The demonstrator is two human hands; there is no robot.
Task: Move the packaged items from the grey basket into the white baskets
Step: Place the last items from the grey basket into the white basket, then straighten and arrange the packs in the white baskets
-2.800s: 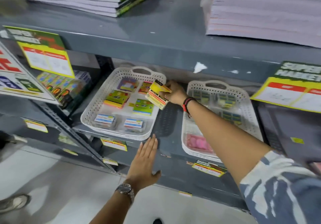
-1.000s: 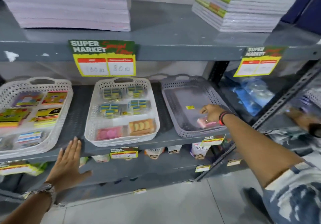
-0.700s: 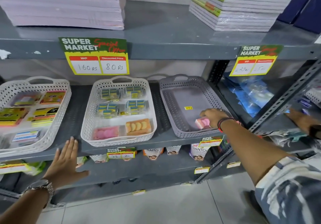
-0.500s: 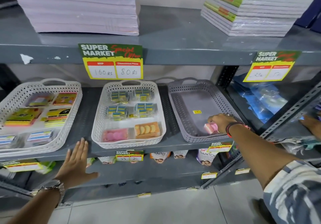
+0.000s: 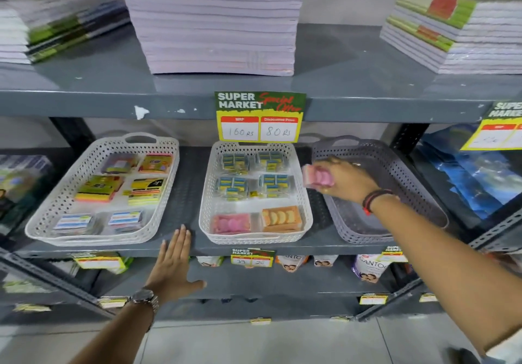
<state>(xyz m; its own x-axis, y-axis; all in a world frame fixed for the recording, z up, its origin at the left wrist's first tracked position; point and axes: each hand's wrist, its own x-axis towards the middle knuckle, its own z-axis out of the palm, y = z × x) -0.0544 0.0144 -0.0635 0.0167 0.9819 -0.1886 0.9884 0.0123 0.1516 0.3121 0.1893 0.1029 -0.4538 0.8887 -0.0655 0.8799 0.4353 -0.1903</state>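
Our right hand (image 5: pixel 346 178) is closed around a pink pack (image 5: pixel 317 176), fingers clamped on it, above the gap between the grey basket (image 5: pixel 395 182) and the middle white basket (image 5: pixel 255 238). The pack is blurred, so we can only say it looks like the pink pack (image 5: pixel 231 223) lying in that white basket's front left corner, beside an orange pack (image 5: pixel 282 218). Left of the middle basket stands a second white basket (image 5: pixel 101 236) holding more packs. Our left hand (image 5: pixel 173 267) lies flat, fingers together and thumb spread, against the shelf edge (image 5: pixel 324 249) just left of the middle basket.
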